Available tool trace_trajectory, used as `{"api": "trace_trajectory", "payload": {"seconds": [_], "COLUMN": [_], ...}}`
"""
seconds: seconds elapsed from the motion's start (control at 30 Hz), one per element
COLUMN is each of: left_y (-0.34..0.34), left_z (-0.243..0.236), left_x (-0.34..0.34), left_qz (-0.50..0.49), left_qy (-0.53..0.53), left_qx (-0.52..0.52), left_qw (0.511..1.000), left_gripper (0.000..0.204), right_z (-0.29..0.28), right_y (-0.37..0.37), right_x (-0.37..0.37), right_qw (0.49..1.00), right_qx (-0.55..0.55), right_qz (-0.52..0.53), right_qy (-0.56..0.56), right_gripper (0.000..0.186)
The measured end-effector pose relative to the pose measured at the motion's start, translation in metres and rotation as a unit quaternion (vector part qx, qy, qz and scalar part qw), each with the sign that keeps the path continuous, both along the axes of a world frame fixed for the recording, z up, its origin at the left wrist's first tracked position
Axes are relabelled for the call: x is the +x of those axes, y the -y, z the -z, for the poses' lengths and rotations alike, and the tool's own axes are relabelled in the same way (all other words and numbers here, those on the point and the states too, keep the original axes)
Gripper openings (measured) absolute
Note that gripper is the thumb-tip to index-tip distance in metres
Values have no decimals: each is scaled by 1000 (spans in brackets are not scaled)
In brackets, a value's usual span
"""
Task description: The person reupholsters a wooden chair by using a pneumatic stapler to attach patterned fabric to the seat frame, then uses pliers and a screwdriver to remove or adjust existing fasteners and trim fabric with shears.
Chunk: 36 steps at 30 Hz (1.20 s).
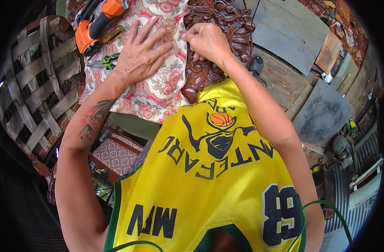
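Floral upholstery fabric [166,84] in cream, red and pink lies in front of me, against a glossy carved wooden furniture frame [196,77]. My left hand [143,54] rests flat on the fabric, fingers spread, holding nothing. At the seam between cloth and carving, my right hand [208,42] is closed, its thumb and forefinger together at the fabric's edge. Whatever sits between those fingertips is hidden. Left of my left hand lie green-and-black pliers [102,63], a tool with a yellowish handle [115,33] and an orange-and-black power tool [101,25].
A chair frame with woven grey straps [42,80] stands at the left. Beneath my left arm is a patterned cushioned piece [116,155]. Wooden boards and grey sheets [290,33] cover the ground at the right, with assorted clutter [343,147] along the far right side.
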<state>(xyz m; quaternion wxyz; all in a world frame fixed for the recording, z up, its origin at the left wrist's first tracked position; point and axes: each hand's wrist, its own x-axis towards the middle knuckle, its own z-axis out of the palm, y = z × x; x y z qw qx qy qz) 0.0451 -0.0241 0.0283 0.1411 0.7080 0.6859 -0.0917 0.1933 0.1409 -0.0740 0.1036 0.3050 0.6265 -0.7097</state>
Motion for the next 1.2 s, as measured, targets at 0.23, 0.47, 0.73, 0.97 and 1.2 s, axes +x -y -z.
{"api": "trace_trajectory", "payload": {"seconds": [0.23,0.47,0.73,0.97,1.2], "left_y": [2,2,2,3,3], "left_z": [2,2,4,3,3], "left_x": [0,1,1,1,1], "left_qz": [-11,-19,-19,-21,-26], "left_qy": [-7,-7,-9,-7,-3], "left_qx": [-3,-9,3,12,7], "left_qw": [1000,1000,1000,1000,1000], "left_gripper": [33,32,31,31,31], "right_z": [-2,-8,-7,-6,-11], "right_y": [-4,-8,-9,-9,-11], "right_x": [-2,-2,-2,-2,-2], "right_qw": [999,998,997,997,996], "right_qx": [-25,-44,-62,-71,-74], "right_qz": [-21,-24,-22,-24,-30], "right_qy": [13,27,28,14,33], "right_gripper": [28,27,27,26,26]}}
